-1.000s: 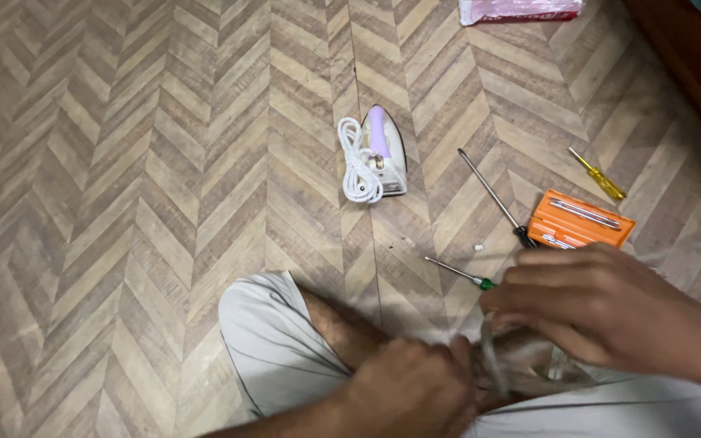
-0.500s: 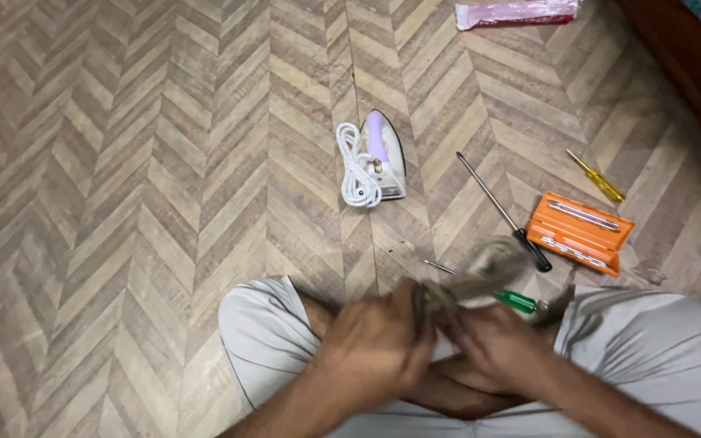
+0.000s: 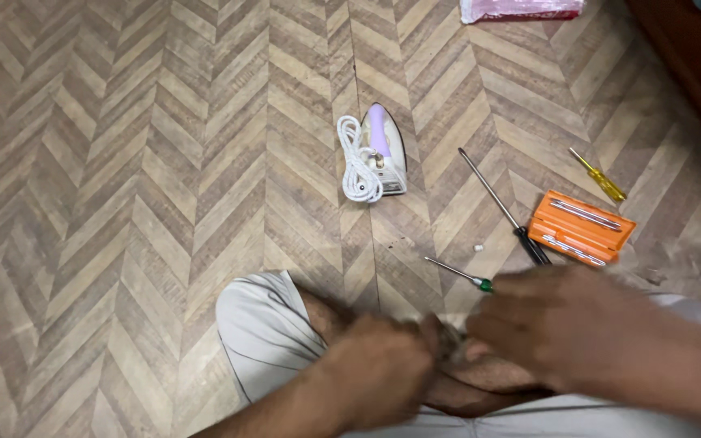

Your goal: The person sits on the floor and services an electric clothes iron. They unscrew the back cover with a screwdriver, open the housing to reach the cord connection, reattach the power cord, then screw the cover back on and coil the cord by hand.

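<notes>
Where herringbone wood floor (image 3: 123,162) spreads, an iron (image 3: 384,150) lies; screwdrivers nearby.

Herringbone wood-pattern floor (image 3: 123,162) carrying a white and lilac clothes iron (image 3: 384,150) with coiled white cord (image 3: 356,166), a long black-handled screwdriver (image 3: 503,206), a green-handled screwdriver (image 3: 458,273), a yellow-handled screwdriver (image 3: 599,175), an orange plastic bit case (image 3: 582,228) and a pink packet (image 3: 521,9).
</notes>
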Demonstrator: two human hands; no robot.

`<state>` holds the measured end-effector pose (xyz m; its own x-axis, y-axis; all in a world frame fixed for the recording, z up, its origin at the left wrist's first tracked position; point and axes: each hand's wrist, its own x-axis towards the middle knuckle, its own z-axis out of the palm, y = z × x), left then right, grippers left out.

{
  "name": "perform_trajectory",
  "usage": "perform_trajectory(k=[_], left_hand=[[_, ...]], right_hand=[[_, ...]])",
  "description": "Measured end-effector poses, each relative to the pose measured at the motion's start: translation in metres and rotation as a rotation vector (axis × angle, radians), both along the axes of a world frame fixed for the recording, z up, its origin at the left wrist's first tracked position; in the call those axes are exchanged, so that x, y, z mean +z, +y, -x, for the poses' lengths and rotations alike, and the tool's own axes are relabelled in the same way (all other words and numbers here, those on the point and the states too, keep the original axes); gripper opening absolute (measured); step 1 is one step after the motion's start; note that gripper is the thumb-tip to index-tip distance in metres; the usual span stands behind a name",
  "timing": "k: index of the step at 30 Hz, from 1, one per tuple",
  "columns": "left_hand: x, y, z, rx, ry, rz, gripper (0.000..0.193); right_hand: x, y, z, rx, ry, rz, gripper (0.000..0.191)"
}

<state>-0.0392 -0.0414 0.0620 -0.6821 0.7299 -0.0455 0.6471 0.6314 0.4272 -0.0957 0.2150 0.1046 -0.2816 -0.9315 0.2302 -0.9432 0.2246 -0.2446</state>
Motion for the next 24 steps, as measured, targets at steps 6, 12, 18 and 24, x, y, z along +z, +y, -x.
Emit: perform_trajectory(k=[6, 12, 18, 24], left_hand=[[0.012, -0.007, -0.026, -0.238, -0.018, -0.117, 0.032], [0.02, -0.012, -0.041, -0.002, -0.136, -0.373, 0.033], [-0.001, -0.024, -0.028, 0.308, -0.301, -0.662, 0.023], [-0.043, -0.043, 0.003, 0.823, -0.227, -0.269, 0.031]], right_hand=[[0.006, -0.01, 0.033, 0.1, -0.532, 0.136, 0.022], [-0.087, -0.025, 0.005, -0.049, -0.95, 0.419, 0.019], [-0.149, -0.056, -0.053, -0.517, -0.866, 0.553, 0.019], [-0.125, -0.052, -0.08, -0.708, -1.019, 0.341, 0.04]])
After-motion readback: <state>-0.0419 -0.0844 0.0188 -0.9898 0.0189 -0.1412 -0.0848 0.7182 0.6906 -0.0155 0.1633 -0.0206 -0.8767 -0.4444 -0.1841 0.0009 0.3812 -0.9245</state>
